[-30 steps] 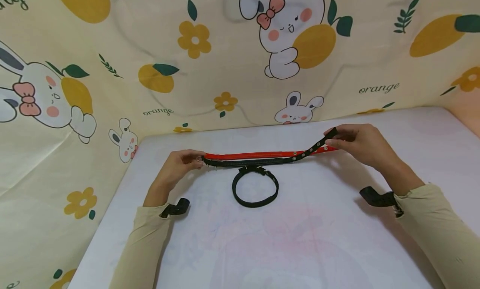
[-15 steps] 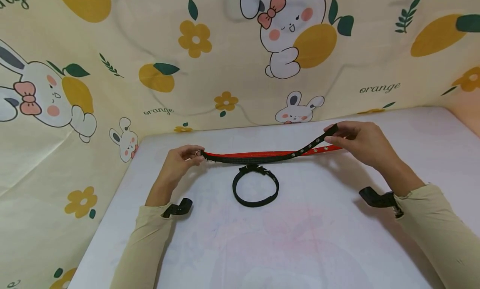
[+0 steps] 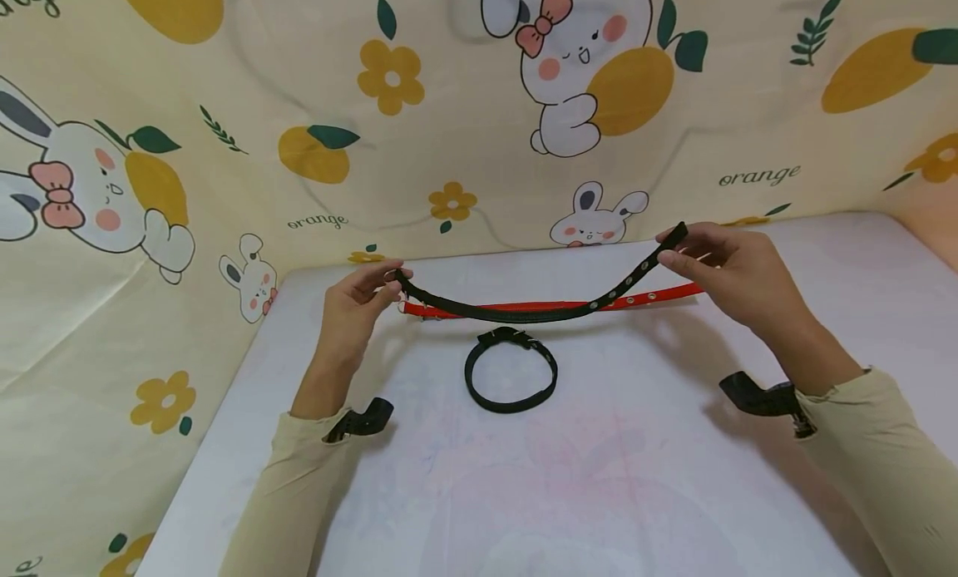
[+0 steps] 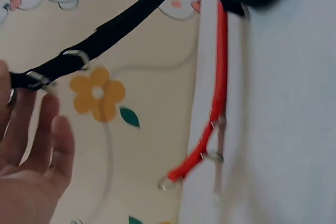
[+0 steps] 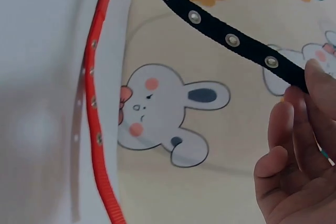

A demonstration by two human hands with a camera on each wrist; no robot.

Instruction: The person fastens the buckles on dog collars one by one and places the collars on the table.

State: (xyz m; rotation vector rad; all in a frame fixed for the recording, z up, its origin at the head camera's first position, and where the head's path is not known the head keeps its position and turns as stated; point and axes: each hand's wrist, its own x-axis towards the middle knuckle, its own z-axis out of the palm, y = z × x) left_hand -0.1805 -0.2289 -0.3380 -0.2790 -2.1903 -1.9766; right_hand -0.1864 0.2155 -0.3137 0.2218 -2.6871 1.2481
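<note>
A black buckle collar [image 3: 516,316] hangs in a sagging curve between my two hands. My left hand [image 3: 346,323] pinches its buckle end, where metal fittings show on the black collar [image 4: 113,35] in the left wrist view. Between thumb and fingers, my right hand [image 3: 752,290] grips the other end; metal eyelets line this stretch of black collar [image 5: 212,29] in the right wrist view. Behind it a red collar [image 3: 666,294] of the same type lies stretched out along the table, partly covered by the black one. Nearer to me rests a second black collar [image 3: 511,407], fastened into a ring.
The white table [image 3: 569,494] reaches toward me and out to both sides. A cream cloth [image 3: 464,145] printed with rabbits and oranges rises at its back and left. Black wrist cameras jut from both sleeves.
Both hands have risen, lifting the black collar's two ends, the left one most clearly. The black collar now sags more and has parted from the red collar's left end. The ringed collar stays put.
</note>
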